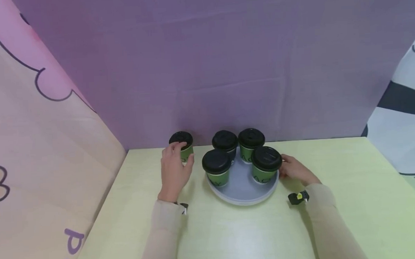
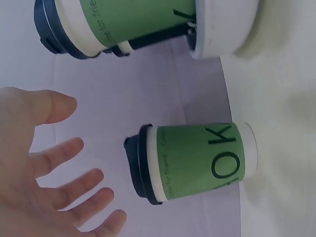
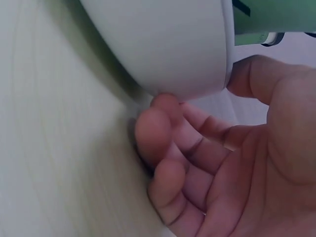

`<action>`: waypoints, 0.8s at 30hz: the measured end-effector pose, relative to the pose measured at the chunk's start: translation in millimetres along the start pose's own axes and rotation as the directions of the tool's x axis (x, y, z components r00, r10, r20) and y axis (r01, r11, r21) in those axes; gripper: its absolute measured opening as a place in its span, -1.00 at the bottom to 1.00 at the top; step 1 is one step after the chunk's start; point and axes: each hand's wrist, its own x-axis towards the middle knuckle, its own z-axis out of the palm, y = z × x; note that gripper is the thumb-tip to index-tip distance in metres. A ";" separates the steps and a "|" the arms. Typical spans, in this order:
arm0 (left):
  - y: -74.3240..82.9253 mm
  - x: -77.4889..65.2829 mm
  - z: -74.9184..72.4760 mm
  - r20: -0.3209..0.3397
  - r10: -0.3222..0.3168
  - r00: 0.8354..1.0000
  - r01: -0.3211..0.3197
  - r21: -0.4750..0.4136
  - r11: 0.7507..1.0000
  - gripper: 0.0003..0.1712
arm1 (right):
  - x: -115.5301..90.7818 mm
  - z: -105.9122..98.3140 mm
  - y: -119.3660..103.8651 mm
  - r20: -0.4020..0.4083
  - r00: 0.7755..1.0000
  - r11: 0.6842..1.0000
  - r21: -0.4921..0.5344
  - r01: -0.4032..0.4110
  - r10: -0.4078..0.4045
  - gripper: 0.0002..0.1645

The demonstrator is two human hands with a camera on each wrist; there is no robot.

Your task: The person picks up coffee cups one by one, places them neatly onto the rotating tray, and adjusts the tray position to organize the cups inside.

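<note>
My left hand (image 1: 174,169) reaches over a green paper cup (image 1: 187,155) with a black lid, which stands on the table left of a tray. In the left wrist view the fingers and thumb of that hand (image 2: 34,163) are spread, apart from the lidded cup (image 2: 197,160). My right hand (image 1: 296,171) is at the right edge of the round white tray (image 1: 245,191). The right wrist view shows its thumb at the rim and curled fingers against the lower side of the tray (image 3: 168,49). Several lidded cups (image 1: 219,178) stand upright on the tray.
The pale table (image 1: 226,237) meets a purple cloth backdrop (image 1: 211,67) just behind the cups. Printed cloth (image 1: 48,152) hangs along the left side, and another patterned panel (image 1: 402,128) is on the right.
</note>
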 end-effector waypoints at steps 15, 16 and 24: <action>-31.7 54.6 6.5 0.201 -0.134 0.971 0.116 0.100 0.988 -0.05 | 5.0 -1.6 3.3 0.030 0.999 1.000 -0.013 -0.024 0.024 -0.66; -33.0 57.7 6.6 0.220 -0.142 0.965 0.122 0.105 0.987 -0.03 | 5.2 -1.3 3.5 0.029 0.999 1.000 -0.008 -0.027 0.028 -0.69; -39.7 73.2 11.6 0.313 -0.203 0.928 0.165 0.144 0.976 0.08 | 7.0 0.3 4.3 0.046 0.999 0.999 0.044 -0.029 0.027 -0.79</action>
